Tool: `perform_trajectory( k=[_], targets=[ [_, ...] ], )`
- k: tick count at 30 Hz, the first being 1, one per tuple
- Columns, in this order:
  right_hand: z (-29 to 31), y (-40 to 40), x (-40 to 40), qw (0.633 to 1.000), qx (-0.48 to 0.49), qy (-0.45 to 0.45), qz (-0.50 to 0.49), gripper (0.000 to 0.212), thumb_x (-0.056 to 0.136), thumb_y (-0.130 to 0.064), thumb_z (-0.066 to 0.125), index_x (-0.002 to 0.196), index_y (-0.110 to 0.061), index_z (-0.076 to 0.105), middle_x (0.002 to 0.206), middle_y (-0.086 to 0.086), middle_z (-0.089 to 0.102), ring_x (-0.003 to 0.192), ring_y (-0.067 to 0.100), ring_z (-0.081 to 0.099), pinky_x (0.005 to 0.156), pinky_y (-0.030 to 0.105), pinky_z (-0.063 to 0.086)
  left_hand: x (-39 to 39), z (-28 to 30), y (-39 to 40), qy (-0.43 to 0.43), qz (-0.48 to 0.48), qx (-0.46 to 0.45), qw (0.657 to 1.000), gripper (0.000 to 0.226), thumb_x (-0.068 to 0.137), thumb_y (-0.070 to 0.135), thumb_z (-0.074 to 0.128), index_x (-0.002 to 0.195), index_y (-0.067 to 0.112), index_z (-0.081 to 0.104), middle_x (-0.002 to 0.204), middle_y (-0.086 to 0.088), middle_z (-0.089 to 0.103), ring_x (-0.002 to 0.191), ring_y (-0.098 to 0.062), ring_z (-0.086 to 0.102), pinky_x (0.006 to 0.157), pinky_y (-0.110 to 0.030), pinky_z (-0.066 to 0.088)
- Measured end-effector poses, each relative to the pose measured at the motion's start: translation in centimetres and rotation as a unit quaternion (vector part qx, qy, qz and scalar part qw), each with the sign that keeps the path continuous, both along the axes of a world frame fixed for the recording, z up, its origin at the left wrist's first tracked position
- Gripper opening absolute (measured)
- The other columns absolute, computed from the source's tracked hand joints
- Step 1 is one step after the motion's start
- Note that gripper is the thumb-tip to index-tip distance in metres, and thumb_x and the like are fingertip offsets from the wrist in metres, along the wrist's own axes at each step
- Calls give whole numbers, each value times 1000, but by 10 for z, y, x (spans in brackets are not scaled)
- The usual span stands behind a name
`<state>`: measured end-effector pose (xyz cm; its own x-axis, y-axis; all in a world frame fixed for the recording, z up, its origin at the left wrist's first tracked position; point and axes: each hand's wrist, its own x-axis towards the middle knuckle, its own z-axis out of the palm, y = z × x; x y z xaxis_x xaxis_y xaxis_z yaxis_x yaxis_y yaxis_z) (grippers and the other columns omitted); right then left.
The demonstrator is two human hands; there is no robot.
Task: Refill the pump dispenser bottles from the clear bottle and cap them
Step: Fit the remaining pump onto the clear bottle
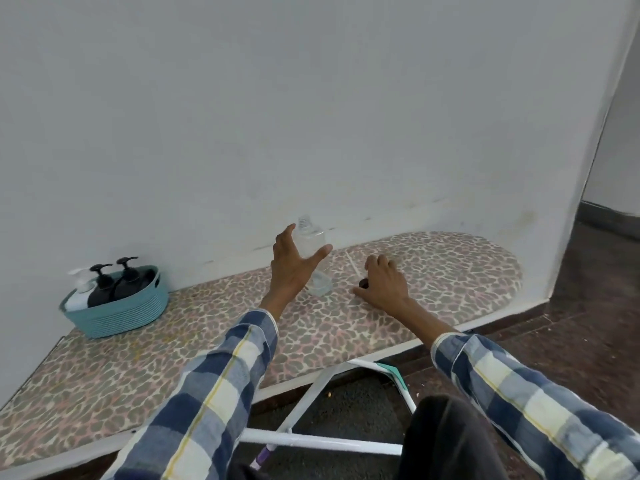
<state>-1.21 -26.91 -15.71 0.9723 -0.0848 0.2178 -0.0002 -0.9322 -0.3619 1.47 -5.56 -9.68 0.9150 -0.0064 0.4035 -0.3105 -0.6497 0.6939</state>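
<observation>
Clear bottle [311, 252] stands upright on the ironing board [433, 271], close to the wall [311, 98], with its threaded neck uncapped and only a shallow pool of liquid visible at its base. The left hand [292, 263] reaches up beside it with fingers and thumb spread wide — the thumb tip lies across the front of the bottle and the fingers rise at its left side, but nothing is curled round it, so the hand reads as released. Whether the skin actually touches the plastic cannot be told. Just to the right, the right hand [382, 280] rests palm-down on the patterned cover, its fingers bent over a small dark cap [363, 283] that sits on the board at the fingertips; it appears to pinch the cap, though the grip is partly hidden. Both sleeves are blue, white and yellow plaid.

Well apart, at the board's left end, a teal woven basket [114, 315] holds the pump dispenser bottles — two black ones [116, 284] and a white one [78, 289] — all with pumps on. White metal legs [322, 441] of the board show below.
</observation>
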Motion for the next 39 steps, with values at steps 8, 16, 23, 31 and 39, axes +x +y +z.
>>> perform_trajectory(
  k=[8,16,23,31,39],
  targets=[
    [-10,-5,6,997,65,-47,5,25,94,-24,69,110,-13,54,108,8,65,100,29,66,75,39,53,15,7,-11,-16,22,-27,999,82,82,48,91,139,18,40,141,-4,52,125,-26,58,87,-36,50],
    [48,-10,14,896,416,-154,-5,24,89,-39,84,99,-19,75,86,-6,73,78,10,71,70,27,58,10,8,25,-45,35,-12,998,71,86,51,86,132,27,36,138,1,53,118,-28,64,95,-47,56],
    [96,4,28,785,587,-140,138,35,88,-22,87,112,-3,70,93,16,76,85,26,77,78,32,63,4,27,79,-75,68,38,994,63,91,56,80,134,29,42,135,-2,57,121,-28,62,101,-58,53],
    [96,25,36,786,587,-117,154,22,100,-23,69,102,-2,63,85,12,69,70,22,61,69,31,56,-4,31,127,-56,109,114,986,67,85,40,88,138,25,52,135,-7,56,125,-31,57,101,-57,51],
    [98,27,36,824,538,-108,143,23,97,-21,70,99,0,61,80,10,68,70,23,60,68,34,54,-11,21,144,-37,110,101,988,67,82,40,91,137,29,54,136,-4,57,123,-29,60,100,-56,53]
  ],
)
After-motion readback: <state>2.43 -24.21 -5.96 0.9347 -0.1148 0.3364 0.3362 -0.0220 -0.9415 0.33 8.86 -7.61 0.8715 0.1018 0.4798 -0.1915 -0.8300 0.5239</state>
